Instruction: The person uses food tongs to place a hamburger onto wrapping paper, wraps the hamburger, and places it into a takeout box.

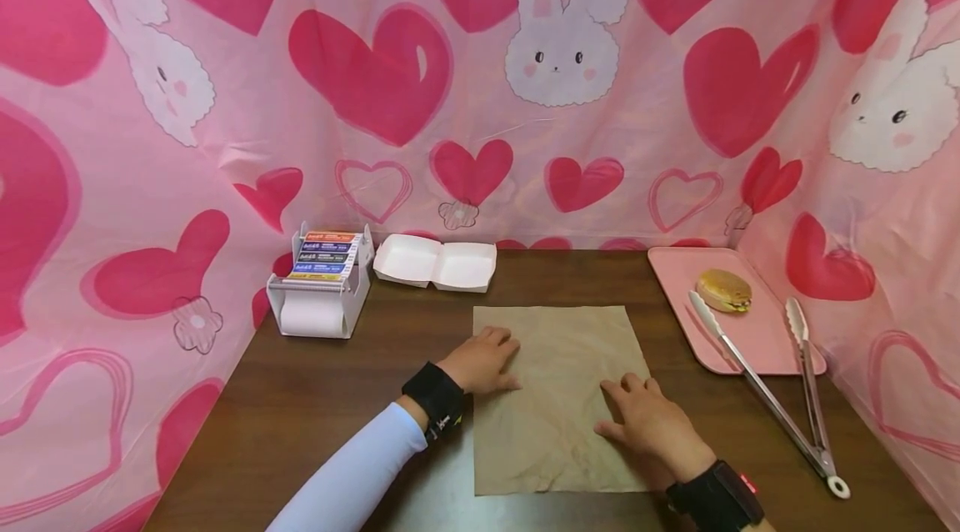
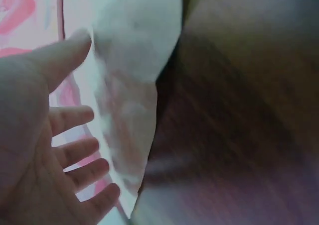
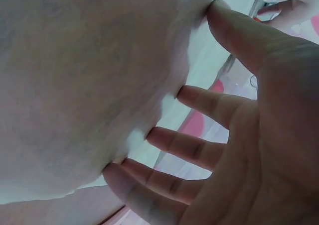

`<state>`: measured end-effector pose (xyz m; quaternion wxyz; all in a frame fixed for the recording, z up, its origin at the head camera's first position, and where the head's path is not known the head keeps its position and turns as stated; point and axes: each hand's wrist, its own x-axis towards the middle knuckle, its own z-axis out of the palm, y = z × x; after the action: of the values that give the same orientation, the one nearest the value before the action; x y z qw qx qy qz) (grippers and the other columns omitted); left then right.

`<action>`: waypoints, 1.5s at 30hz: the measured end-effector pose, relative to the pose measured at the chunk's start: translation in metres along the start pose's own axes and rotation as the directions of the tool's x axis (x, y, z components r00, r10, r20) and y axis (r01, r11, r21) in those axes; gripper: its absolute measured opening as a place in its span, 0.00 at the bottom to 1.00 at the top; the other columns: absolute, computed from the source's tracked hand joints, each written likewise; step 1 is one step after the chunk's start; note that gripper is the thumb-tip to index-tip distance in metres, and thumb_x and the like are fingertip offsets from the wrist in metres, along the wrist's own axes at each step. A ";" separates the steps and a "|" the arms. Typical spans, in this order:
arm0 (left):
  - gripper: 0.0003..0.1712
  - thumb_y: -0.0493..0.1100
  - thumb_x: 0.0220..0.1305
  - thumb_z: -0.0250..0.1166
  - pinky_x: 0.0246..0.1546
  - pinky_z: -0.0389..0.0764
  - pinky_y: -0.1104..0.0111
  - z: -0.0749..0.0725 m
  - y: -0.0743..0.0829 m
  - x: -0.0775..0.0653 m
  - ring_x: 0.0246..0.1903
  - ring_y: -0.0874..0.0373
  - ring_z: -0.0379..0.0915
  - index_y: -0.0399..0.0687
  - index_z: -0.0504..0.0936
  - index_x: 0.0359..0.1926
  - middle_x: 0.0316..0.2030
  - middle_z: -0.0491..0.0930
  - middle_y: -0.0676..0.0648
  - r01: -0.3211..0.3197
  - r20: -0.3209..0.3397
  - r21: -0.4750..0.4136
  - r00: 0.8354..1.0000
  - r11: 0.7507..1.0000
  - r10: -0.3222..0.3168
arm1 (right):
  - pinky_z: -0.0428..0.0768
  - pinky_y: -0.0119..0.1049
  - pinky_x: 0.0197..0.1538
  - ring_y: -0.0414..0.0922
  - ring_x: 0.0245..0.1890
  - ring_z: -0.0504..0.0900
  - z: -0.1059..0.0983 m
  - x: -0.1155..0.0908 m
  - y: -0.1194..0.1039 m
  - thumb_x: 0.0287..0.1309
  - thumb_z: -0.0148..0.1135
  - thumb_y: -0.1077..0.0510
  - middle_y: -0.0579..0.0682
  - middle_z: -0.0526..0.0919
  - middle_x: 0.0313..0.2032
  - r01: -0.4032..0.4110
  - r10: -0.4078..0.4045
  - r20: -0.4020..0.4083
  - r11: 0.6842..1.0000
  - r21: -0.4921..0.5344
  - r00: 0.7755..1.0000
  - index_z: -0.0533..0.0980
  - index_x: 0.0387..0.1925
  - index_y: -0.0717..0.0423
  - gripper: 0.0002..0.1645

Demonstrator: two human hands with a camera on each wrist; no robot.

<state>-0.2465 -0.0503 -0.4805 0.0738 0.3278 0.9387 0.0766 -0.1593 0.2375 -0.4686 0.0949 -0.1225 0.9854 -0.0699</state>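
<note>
A sheet of brown paper [image 1: 558,432] lies on the wooden table in front of me, slightly wrinkled near its lower edge. My left hand [image 1: 483,361] rests on its left side with the fingers spread. On the right part of the sheet, the fingertips of my right hand [image 1: 648,415] touch the paper. In the right wrist view, the spread fingers [image 3: 187,148] press lightly on the sheet [image 3: 89,85]. The left wrist view has the left hand [image 2: 45,135] with its fingers apart beside the paper [image 2: 124,105]. Neither hand grips anything.
At the right, a pink tray [image 1: 682,332] holds a burger [image 1: 723,290], with metal tongs [image 1: 780,415] lying across its edge. An open white food box [image 1: 465,267] sits at the back. Left of it stands a white label dispenser [image 1: 318,286] with several coloured strips.
</note>
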 end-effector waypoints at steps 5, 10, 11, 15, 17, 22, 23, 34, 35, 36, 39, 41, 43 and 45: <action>0.45 0.68 0.61 0.68 0.69 0.67 0.57 -0.003 0.006 -0.008 0.70 0.46 0.60 0.47 0.70 0.71 0.69 0.67 0.40 -0.016 0.032 0.018 0.999 1.000 0.015 | 0.81 0.57 0.38 0.60 0.50 0.74 -0.002 -0.003 -0.003 0.54 0.72 0.36 0.58 0.76 0.52 -0.026 0.026 0.007 1.000 -0.003 1.000 0.76 0.62 0.54 0.40; 0.50 0.70 0.57 0.70 0.69 0.66 0.57 -0.002 0.005 -0.013 0.71 0.44 0.59 0.46 0.69 0.72 0.70 0.66 0.38 -0.003 0.056 -0.012 0.998 1.000 0.004 | 0.81 0.57 0.37 0.61 0.50 0.75 -0.002 -0.004 -0.006 0.54 0.72 0.35 0.58 0.76 0.51 -0.032 0.032 0.008 0.999 -0.014 0.999 0.76 0.62 0.54 0.40; 0.52 0.70 0.56 0.71 0.69 0.66 0.57 -0.001 0.004 -0.013 0.71 0.44 0.59 0.46 0.69 0.72 0.70 0.65 0.38 -0.004 0.056 -0.012 0.998 1.000 0.005 | 0.81 0.57 0.37 0.61 0.50 0.75 -0.002 -0.004 -0.007 0.54 0.72 0.35 0.58 0.76 0.51 -0.032 0.032 0.006 0.999 -0.016 0.999 0.76 0.62 0.53 0.40; 0.54 0.71 0.53 0.72 0.69 0.66 0.56 0.002 0.000 -0.015 0.72 0.43 0.57 0.45 0.68 0.72 0.71 0.64 0.37 -0.006 0.055 -0.020 0.998 1.000 0.007 | 0.81 0.57 0.37 0.60 0.50 0.75 0.000 -0.003 -0.009 0.54 0.72 0.35 0.57 0.76 0.52 -0.025 0.025 -0.001 0.999 -0.025 1.000 0.76 0.62 0.53 0.40; 0.55 0.71 0.53 0.72 0.69 0.66 0.55 0.002 -0.002 -0.017 0.72 0.42 0.56 0.44 0.68 0.72 0.71 0.63 0.37 -0.001 0.055 -0.030 0.998 1.000 0.003 | 0.81 0.56 0.37 0.59 0.50 0.75 0.000 -0.001 -0.010 0.54 0.72 0.35 0.57 0.76 0.52 -0.019 0.019 0.000 0.999 -0.028 1.000 0.76 0.62 0.53 0.40; 0.55 0.70 0.53 0.73 0.69 0.66 0.54 -0.001 -0.003 -0.023 0.72 0.41 0.56 0.43 0.68 0.72 0.72 0.62 0.36 0.005 0.053 -0.047 0.999 0.999 -0.003 | 0.81 0.56 0.38 0.59 0.51 0.74 -0.001 0.003 -0.012 0.55 0.71 0.34 0.57 0.76 0.53 -0.023 0.023 0.023 0.999 -0.026 0.999 0.75 0.63 0.52 0.41; 0.55 0.70 0.53 0.73 0.69 0.67 0.54 -0.002 -0.003 -0.024 0.72 0.41 0.56 0.43 0.68 0.72 0.72 0.62 0.36 0.006 0.053 -0.044 0.999 0.999 -0.004 | 0.81 0.56 0.39 0.59 0.51 0.74 -0.002 0.003 -0.013 0.55 0.71 0.34 0.57 0.76 0.54 -0.025 0.026 0.027 0.999 -0.024 0.999 0.75 0.63 0.52 0.41; 0.55 0.70 0.52 0.73 0.68 0.67 0.55 0.002 -0.007 -0.024 0.72 0.42 0.56 0.44 0.68 0.72 0.71 0.62 0.36 -0.002 0.039 -0.029 0.999 1.000 0.003 | 0.80 0.57 0.39 0.59 0.51 0.73 -0.005 0.002 -0.016 0.56 0.71 0.35 0.57 0.75 0.55 -0.032 0.033 0.037 0.999 -0.019 0.999 0.75 0.64 0.52 0.40; 0.55 0.70 0.53 0.73 0.68 0.67 0.55 0.002 -0.007 -0.025 0.72 0.42 0.56 0.44 0.68 0.72 0.71 0.62 0.36 -0.005 0.038 -0.027 0.999 1.000 0.006 | 0.80 0.57 0.39 0.59 0.51 0.73 -0.006 0.001 -0.016 0.56 0.71 0.35 0.57 0.75 0.55 -0.035 0.035 0.038 0.999 -0.014 0.999 0.75 0.64 0.52 0.40; 0.55 0.70 0.53 0.73 0.68 0.67 0.55 0.002 -0.008 -0.025 0.72 0.42 0.55 0.44 0.68 0.72 0.71 0.62 0.36 -0.007 0.038 -0.028 0.999 1.000 0.008 | 0.81 0.57 0.40 0.59 0.51 0.73 -0.006 0.001 -0.016 0.56 0.71 0.35 0.57 0.75 0.55 -0.037 0.037 0.036 0.999 -0.009 0.999 0.75 0.64 0.52 0.40; 0.54 0.69 0.52 0.74 0.68 0.67 0.55 0.002 -0.009 -0.028 0.71 0.41 0.56 0.42 0.69 0.71 0.70 0.63 0.35 -0.015 0.030 -0.039 0.999 0.999 0.016 | 0.80 0.59 0.41 0.60 0.52 0.73 -0.011 0.001 -0.012 0.56 0.71 0.35 0.58 0.75 0.55 -0.050 0.050 0.019 0.999 0.017 0.999 0.76 0.63 0.52 0.39; 0.54 0.68 0.52 0.75 0.68 0.67 0.54 0.001 -0.009 -0.029 0.71 0.40 0.56 0.42 0.69 0.71 0.70 0.63 0.34 -0.018 0.031 -0.049 0.999 0.999 0.020 | 0.80 0.61 0.43 0.62 0.53 0.73 -0.016 0.003 -0.005 0.58 0.70 0.36 0.61 0.75 0.56 -0.070 0.070 -0.001 0.997 0.031 0.998 0.75 0.63 0.52 0.38; 0.54 0.67 0.52 0.75 0.68 0.67 0.53 0.000 -0.010 -0.030 0.71 0.39 0.56 0.41 0.69 0.71 0.70 0.63 0.33 -0.016 0.035 -0.061 0.999 0.998 0.019 | 0.79 0.64 0.45 0.65 0.54 0.73 -0.021 0.006 0.005 0.60 0.69 0.38 0.64 0.75 0.55 -0.092 0.094 -0.043 0.995 0.043 0.995 0.74 0.64 0.55 0.38; 0.54 0.67 0.53 0.74 0.69 0.66 0.53 0.000 -0.010 -0.031 0.72 0.39 0.55 0.41 0.68 0.72 0.71 0.62 0.33 -0.007 0.047 -0.068 0.999 0.998 0.011 | 0.77 0.66 0.49 0.68 0.55 0.72 -0.025 0.010 0.020 0.62 0.67 0.41 0.68 0.74 0.55 -0.122 0.126 -0.090 0.991 0.049 0.988 0.73 0.64 0.60 0.37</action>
<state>-0.2290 -0.0776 -0.4794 0.1069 0.3311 0.9321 0.1006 -0.1782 0.2572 -0.4494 0.0555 -0.0553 0.9928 -0.0906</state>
